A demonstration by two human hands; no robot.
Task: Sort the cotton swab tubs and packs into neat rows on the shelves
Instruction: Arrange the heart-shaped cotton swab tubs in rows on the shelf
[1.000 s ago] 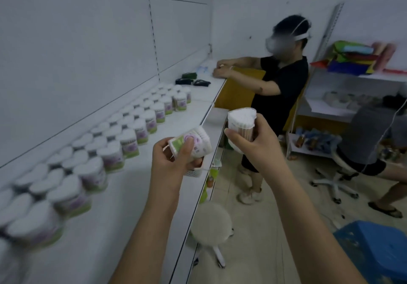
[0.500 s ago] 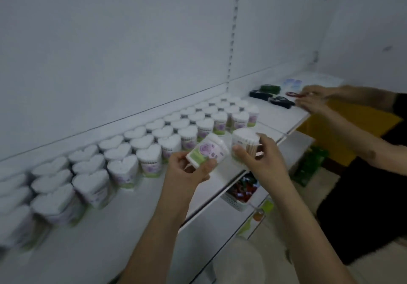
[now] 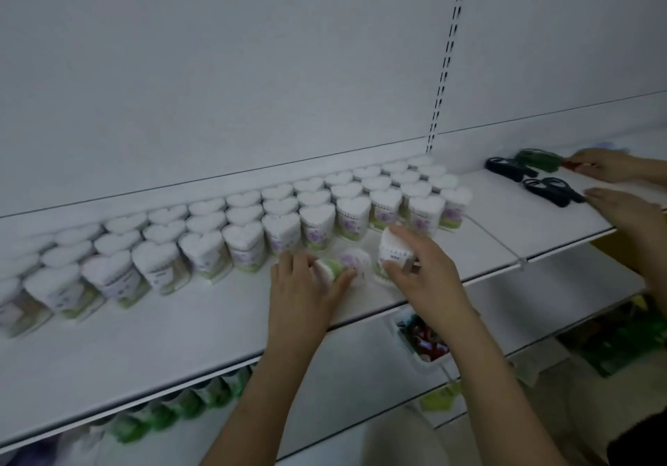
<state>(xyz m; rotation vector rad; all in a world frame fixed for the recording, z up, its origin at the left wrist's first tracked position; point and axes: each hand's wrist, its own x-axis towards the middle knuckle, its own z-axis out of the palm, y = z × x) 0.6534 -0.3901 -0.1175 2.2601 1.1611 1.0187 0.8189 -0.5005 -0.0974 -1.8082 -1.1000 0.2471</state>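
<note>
White heart-lidded tub (image 3: 352, 267) lying tilted, lid rightward, in left hand (image 3: 306, 292) grip; right hand (image 3: 420, 270) gripping upright tub (image 3: 391, 254) on shelf (image 3: 180, 328).

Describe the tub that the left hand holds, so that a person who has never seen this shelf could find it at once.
Start at the long white shelf with three rows of heart-shaped tubs. In front of the rows, near their right end, the left hand grips one tub. Unlike the upright neighbours, including the tub in the right hand, it lies tilted on its side, showing its purple and green label.
</note>
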